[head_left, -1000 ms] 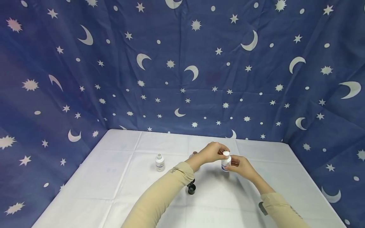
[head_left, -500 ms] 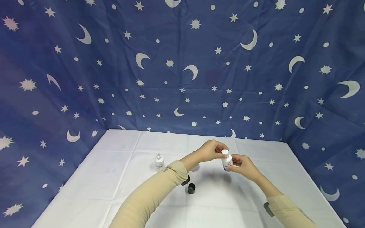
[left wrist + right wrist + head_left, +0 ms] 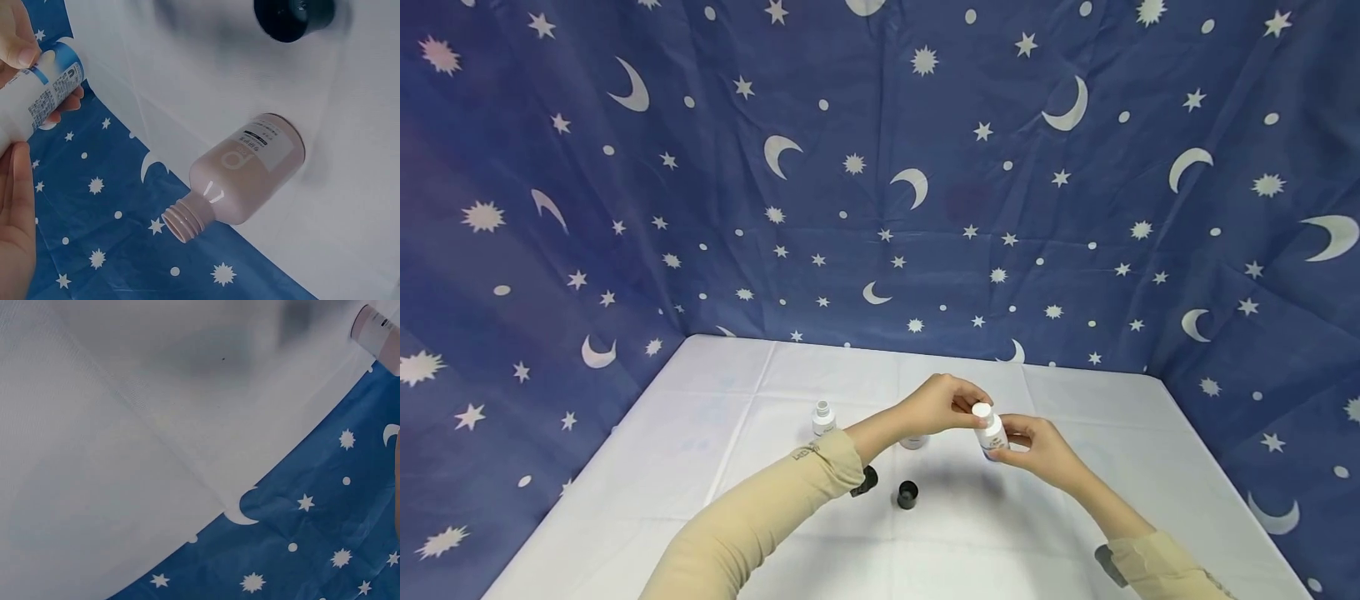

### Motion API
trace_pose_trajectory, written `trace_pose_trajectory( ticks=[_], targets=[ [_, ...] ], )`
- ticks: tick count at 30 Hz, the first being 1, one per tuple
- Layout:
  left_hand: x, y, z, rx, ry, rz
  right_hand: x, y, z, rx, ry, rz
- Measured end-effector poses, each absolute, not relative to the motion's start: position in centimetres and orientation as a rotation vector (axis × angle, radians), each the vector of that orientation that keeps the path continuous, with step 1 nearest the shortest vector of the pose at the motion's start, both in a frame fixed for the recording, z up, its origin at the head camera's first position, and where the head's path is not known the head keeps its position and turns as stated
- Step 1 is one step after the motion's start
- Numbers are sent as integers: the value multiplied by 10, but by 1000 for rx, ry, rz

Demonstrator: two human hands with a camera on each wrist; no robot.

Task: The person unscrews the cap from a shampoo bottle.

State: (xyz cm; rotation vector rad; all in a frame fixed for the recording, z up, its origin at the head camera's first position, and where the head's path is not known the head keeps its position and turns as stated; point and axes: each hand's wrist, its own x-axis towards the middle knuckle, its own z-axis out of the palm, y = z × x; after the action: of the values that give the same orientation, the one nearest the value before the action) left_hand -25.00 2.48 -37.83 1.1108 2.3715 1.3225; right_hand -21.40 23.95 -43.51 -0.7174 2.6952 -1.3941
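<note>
In the head view, a small white bottle [image 3: 993,439] with a blue-marked label is held tilted above the table. My right hand [image 3: 1041,452] grips its body between thumb and fingers. My left hand [image 3: 942,403] pinches the white cap [image 3: 982,410] at its top. From the left wrist, the blue and white label of that bottle [image 3: 56,87] shows at the left edge, its cap end out of frame. A pink bottle [image 3: 247,172] stands near, its threaded neck uncapped. In the head view the left forearm hides most of it.
Another white bottle [image 3: 823,417], uncapped, stands left of the left forearm, partly covered by it. A black cap [image 3: 907,495] lies on the white tablecloth [image 3: 760,375]. Behind the table hangs a blue cloth [image 3: 955,208] with moons and stars.
Both hands have shifted slightly left with the bottle, which now leans more. The left forearm has swung left, covering the lower part of the uncapped white bottle.
</note>
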Motion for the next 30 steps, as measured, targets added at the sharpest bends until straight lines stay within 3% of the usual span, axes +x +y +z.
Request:
trace_pose_trajectory(
  ticks=[10,30],
  targets=[
    [-232,6,-381,1065,2319,1447,-200,229,-431,-782,2687,-1407],
    [-210,-27,-386,1228,2398,1437,-184,205,-431,-927,2667,-1371]
  ],
)
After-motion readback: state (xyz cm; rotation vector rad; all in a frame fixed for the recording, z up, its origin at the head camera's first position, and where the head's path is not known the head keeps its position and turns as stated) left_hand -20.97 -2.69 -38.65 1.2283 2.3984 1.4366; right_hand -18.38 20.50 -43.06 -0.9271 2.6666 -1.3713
